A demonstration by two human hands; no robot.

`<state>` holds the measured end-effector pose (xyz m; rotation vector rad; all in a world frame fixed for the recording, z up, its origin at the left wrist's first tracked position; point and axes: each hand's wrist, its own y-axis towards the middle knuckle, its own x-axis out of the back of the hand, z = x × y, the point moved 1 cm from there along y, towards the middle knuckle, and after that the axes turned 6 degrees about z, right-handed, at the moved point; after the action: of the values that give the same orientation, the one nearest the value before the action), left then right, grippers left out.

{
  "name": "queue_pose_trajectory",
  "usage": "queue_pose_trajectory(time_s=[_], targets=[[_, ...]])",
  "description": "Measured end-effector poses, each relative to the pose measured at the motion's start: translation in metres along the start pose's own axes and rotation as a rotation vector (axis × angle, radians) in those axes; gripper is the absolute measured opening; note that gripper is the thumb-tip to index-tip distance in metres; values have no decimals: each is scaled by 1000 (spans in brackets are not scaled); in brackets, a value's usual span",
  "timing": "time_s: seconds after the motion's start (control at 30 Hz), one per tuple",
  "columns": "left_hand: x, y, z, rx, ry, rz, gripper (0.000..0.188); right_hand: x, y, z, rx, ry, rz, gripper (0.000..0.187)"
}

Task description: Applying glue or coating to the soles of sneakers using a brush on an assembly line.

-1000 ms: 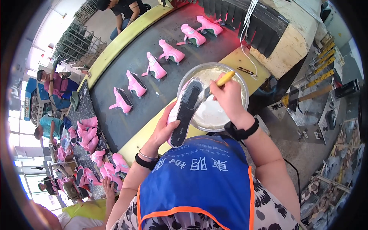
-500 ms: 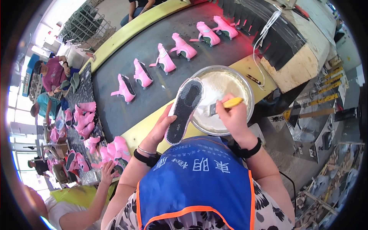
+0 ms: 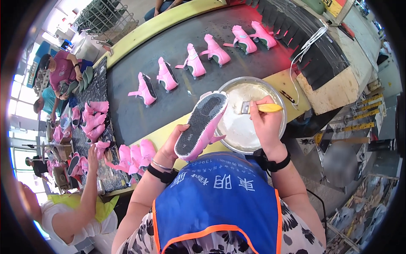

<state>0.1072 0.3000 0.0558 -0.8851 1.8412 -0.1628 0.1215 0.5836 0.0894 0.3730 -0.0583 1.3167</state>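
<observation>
A pink shoe upper [image 3: 202,127], its dark stitched sole side turned up, is gripped near its lower end by my left hand [image 3: 172,144]. My right hand [image 3: 267,122] is closed round a flat paintbrush [image 3: 270,108] with a yellow handle. The brush's bristles point left, at or just over the whitish paste inside a round metal basin [image 3: 284,118]; I cannot tell whether they touch it. The basin stands just right of the shoe upper, at the near edge of the work surface.
Several pink uppers [image 3: 193,61] stand in a row on a dark conveyor belt [image 3: 127,114] running toward a reddish-lit flap curtain [image 3: 313,55]. More pink uppers [image 3: 94,120] lie on the left table. A co-worker in a yellow vest [image 3: 80,207] reaches toward them. A white cable [image 3: 294,80] hangs beyond the basin.
The brush has risen from low in the basin toward its far part, its handle now more level. The shoe upper has tilted, showing its pink side. The co-worker's hand at left has moved farther away.
</observation>
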Motion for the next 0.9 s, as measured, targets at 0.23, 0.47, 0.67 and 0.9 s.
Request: queue_pose_trajectory(time_s=[0.23,0.47,0.67,0.9], targets=[[-5,-11,-13,-383,912,-94,84,-5,2,1,-128,-31,-16,16],[7,-24,-15,-426,1003,-127,85,-41,14,25,47,233,-20,13],[43,-41,1,-418,890,-264,84,-98,-8,40,-69,404,386,11],[163,-77,-7,-488,-214,-418,50,-98,11,29,-259,330,169,12]])
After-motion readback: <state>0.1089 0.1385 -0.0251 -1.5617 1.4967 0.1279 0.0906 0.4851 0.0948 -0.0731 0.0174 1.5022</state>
